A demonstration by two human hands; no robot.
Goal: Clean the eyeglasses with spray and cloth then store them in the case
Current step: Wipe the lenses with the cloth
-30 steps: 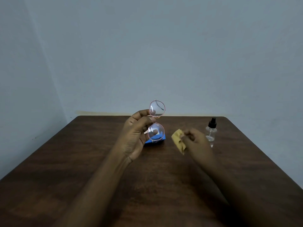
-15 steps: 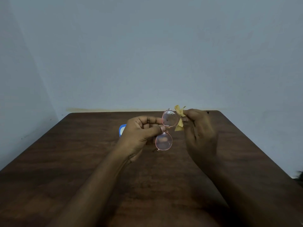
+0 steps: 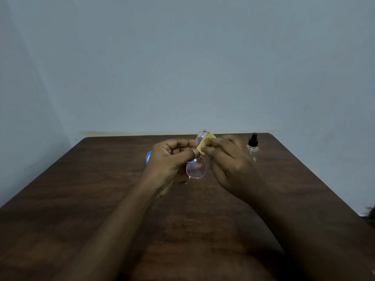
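Round eyeglasses [image 3: 196,167] with a thin pink frame hang above the table, one lens over the other. My left hand [image 3: 171,159] grips them at the bridge. My right hand [image 3: 229,161] pinches a small yellow cloth [image 3: 204,143] against the upper lens. A blue case [image 3: 148,157] lies on the table behind my left hand, mostly hidden by it. At the back right a clear spray bottle [image 3: 253,148] with a black top stands upright.
A dark wooden table [image 3: 81,199] fills the lower view, its far edge against a pale wall. A dark object [image 3: 370,214] shows at the right edge of the frame.
My right hand has brought the yellow cloth up from near the bottle onto the upper lens. Both hands and the glasses have drawn together; the view has shifted, so the case now appears left.
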